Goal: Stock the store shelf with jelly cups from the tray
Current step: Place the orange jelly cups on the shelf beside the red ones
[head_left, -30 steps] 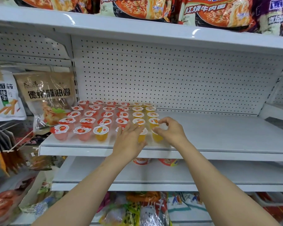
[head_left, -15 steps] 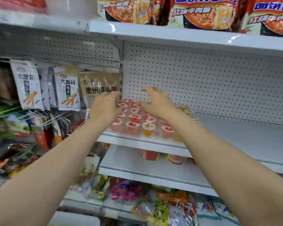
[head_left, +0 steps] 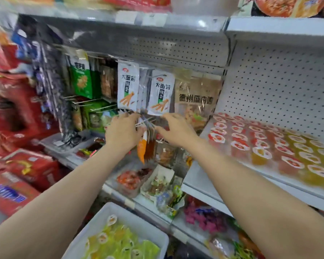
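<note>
2 hands, left hand [head_left: 123,131] and right hand [head_left: 178,130], hover empty with fingers loosely spread; jelly cups [head_left: 269,144] fill the shelf [head_left: 200,176] at 3 o'clock, more in the tray [head_left: 138,219] at 6 o'clock.

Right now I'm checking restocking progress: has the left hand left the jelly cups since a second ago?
Yes. The left hand has gone left, off the jelly cups on the shelf, toward the hanging snack packets.

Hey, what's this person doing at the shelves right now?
A person is stocking jelly cups. Rows of red and yellow cups sit on the white shelf at right, and a white tray below holds more yellow ones. Both the left hand and the right hand are empty, fingers spread, in front of hanging snack packets, away from the cups.
</note>
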